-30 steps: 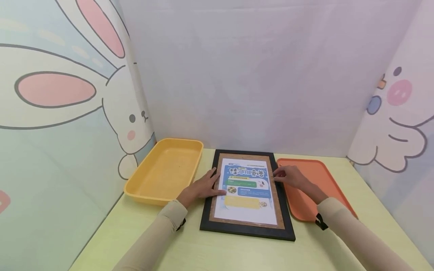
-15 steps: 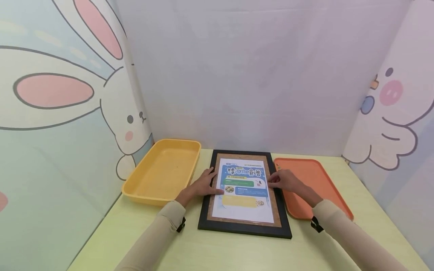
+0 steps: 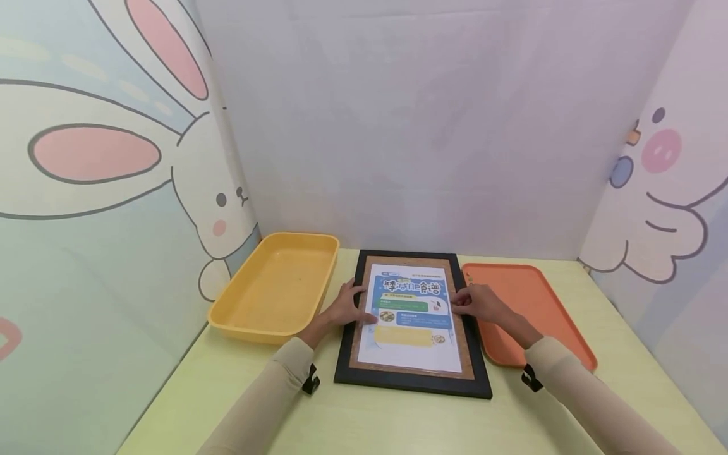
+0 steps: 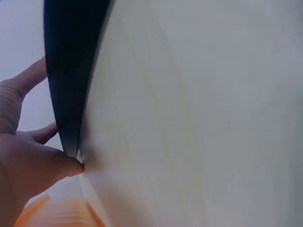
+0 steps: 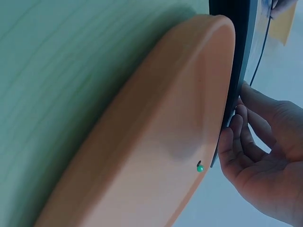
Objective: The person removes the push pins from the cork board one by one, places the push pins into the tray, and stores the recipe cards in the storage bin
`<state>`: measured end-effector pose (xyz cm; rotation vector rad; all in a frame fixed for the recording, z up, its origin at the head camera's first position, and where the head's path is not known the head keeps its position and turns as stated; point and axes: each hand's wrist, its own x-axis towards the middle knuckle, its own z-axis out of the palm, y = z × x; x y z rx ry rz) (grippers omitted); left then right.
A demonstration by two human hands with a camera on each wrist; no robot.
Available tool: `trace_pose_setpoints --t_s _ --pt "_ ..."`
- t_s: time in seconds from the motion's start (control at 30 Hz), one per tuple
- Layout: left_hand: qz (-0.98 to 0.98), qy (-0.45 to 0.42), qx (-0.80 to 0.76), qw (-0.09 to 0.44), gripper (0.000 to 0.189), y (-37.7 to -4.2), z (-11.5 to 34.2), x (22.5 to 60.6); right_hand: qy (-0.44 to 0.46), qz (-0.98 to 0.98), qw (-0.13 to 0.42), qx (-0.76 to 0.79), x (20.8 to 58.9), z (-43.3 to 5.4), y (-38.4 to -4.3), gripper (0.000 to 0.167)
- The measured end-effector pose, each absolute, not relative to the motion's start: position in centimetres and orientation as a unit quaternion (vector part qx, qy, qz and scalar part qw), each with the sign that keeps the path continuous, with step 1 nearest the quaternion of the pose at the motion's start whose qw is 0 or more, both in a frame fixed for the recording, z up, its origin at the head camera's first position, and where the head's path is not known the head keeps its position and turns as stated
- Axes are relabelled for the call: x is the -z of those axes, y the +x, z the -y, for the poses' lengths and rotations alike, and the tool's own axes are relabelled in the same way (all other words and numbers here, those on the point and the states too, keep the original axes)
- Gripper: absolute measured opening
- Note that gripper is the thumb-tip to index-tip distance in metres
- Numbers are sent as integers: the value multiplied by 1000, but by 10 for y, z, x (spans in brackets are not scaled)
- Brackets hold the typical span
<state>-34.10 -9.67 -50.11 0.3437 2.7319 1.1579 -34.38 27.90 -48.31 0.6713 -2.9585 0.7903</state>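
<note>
A printed poster [image 3: 412, 347] with blue, green and yellow blocks lies on a brown backing inside a black picture frame [image 3: 409, 388]. My left hand [image 3: 344, 306] spreads its fingers over the frame's left side, with the thumb reaching onto the poster's left edge. At the right edge, my right hand [image 3: 480, 303] pinches the poster's margin between thumb and curled fingers. In the right wrist view, the right hand [image 5: 270, 146] sits against the frame's dark side [image 5: 239, 47]. The left wrist view has the left hand [image 4: 28, 161] beside the frame's dark border [image 4: 71, 85].
A yellow tray [image 3: 218, 316] stands left of the frame. To the right lies an orange tray [image 3: 540, 309], with a small green bead-like item [image 5: 200, 168] and other tiny pieces near its far left corner. A grey-white curtain [image 3: 398, 126] closes off the back.
My right hand has shifted slightly toward me along the poster's right edge. The left hand stays nearly in place. The whole view sways slightly.
</note>
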Motion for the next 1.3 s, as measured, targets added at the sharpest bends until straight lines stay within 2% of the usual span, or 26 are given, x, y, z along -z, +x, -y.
trace_pose_setpoints --t_s 0.27,0.47,0.7,0.93,1.13,1.3 --pt "-893 95 -435 65 87 -341 97 506 206 945 7 -253 487 -276 -342 22" --pt "-888 121 -441 53 87 -342 99 507 196 947 2 -256 488 -276 -342 21" --pt "-863 159 -475 65 87 -338 97 503 198 947 6 -252 488 -279 -341 23" --pt "-857 162 -486 51 72 -330 93 497 203 947 14 -248 489 -282 -340 23" --pt "-843 139 -518 42 70 -326 85 491 205 946 14 -252 488 -283 -340 25" --pt "-836 102 -540 9 72 -324 81 489 211 942 17 -260 488 -282 -340 24"
